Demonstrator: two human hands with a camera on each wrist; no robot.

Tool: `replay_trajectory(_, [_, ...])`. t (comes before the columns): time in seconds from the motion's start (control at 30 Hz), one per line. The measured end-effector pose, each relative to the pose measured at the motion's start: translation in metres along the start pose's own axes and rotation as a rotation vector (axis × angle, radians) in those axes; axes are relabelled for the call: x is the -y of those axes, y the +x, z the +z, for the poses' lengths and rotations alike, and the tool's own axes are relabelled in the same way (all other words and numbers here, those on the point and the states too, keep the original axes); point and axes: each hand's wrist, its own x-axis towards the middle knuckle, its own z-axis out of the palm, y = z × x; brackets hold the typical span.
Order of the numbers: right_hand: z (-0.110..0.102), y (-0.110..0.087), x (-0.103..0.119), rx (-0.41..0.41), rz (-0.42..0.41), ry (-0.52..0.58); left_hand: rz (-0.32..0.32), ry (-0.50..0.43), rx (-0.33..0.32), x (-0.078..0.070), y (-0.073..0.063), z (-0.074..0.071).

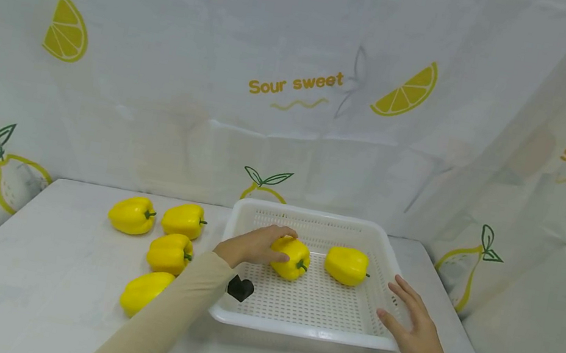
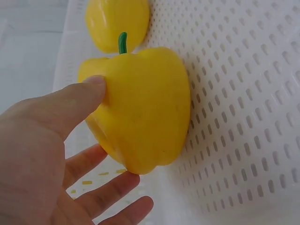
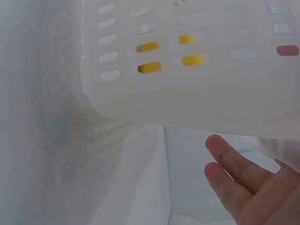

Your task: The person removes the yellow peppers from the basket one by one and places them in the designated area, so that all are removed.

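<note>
Inside a white perforated basket (image 1: 308, 331), my left hand (image 1: 256, 245) holds a yellow bell pepper (image 1: 294, 260) between thumb and fingers. The left wrist view shows the thumb on one side of this pepper (image 2: 145, 108), with fingertips at its lower end and its green stem pointing away. A second yellow bell pepper (image 1: 346, 265) lies in the basket, to the right of the held one. My right hand (image 1: 419, 337) is at the basket's right side, fingers extended and holding nothing. Whether it touches the rim I cannot tell.
Left of the basket, several yellow bell peppers (image 1: 169, 252) lie on the white table (image 1: 50, 275); my left forearm (image 1: 166, 318) partly covers the nearest one. A lemon-print curtain (image 1: 155, 138) hangs behind the table and along its sides.
</note>
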Motion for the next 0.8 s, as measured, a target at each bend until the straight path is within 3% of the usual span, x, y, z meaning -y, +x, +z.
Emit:
replay_trajectory(0.47, [0.0003, -0.0003, -0.0009, -0.014, -0.023, -0.001, -0.030, -0.006, 0.038, -0.0001, 0.0000, 0.0015])
replay_trajectory(0.67, [-0.0001, -0.0006, 0.0007, -0.005, -0.002, -0.006, -0.020, -0.068, 0.044, -0.0001, -0.0002, 0.0015])
replay_trajectory(0.8, [-0.0001, -0.0007, 0.0013, 0.000, 0.014, -0.012, -0.023, -0.053, 0.056, 0.0000, -0.0004, 0.0012])
